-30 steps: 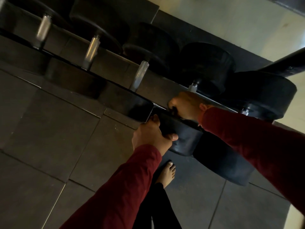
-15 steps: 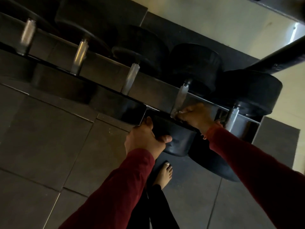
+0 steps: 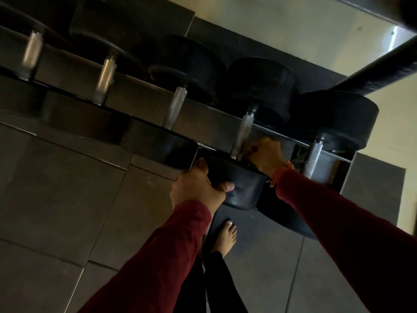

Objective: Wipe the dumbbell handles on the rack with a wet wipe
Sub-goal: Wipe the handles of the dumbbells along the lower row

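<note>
Steel handle (image 3: 242, 134), stiff and likely heavy: right hand (image 3: 265, 154) curls at its base, wipe unseen; left hand (image 3: 196, 188) grips the weight (image 3: 243, 188) below.

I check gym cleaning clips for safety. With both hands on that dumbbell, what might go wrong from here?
1. The bare foot stands right below the near weight head that the left hand grips; if the dumbbell slid off the rack rail, it might land on the toes.
2. The right hand works at the low end of the handle, close to that head, so a roll could pinch fingers.
</note>
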The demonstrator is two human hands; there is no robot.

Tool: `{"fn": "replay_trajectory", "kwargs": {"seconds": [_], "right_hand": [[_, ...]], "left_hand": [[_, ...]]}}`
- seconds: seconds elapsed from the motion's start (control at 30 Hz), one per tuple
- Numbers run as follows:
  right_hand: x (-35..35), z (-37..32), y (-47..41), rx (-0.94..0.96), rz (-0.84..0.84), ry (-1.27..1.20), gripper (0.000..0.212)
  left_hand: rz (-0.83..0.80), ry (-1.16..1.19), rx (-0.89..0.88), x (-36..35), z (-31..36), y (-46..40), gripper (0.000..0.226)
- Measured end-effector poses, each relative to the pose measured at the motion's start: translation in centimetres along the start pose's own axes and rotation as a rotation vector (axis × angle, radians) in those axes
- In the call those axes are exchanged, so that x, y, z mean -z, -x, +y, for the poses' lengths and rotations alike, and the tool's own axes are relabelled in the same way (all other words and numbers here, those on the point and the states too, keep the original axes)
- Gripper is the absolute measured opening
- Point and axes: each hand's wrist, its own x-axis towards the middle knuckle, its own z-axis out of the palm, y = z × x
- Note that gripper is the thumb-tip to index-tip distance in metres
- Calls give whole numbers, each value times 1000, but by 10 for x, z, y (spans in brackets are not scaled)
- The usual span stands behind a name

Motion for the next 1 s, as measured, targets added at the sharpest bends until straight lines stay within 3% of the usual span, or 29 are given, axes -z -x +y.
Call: {"fn": "replay_trajectory", "kwargs": {"seconds": [0.27,0.5,0.63,0.73,0.9,1.0], "right_hand": [[-3,-6,12,30,155,-158,12],[-9,-23,7,-126,439,-433,11],[6,-41,-8,-293,596,-745,15],[7,-55,-14,-341,629,-970,6],[-12,-50,-12,-322,573,-859,21],[-15,-48,-12,-344,557,-905,16]], "left_hand": [[1,-13,-19,0,0,-1,70],[0,-44,-31,-1,-3,-3,77],[-11,-63,-37,-1,-4,-4,87],[-3,-83,-44,-2,-5,-4,86],[2,-75,-45,-3,-6,-5,91],[-4,-87,-48,-4,-7,-6,93]]}}
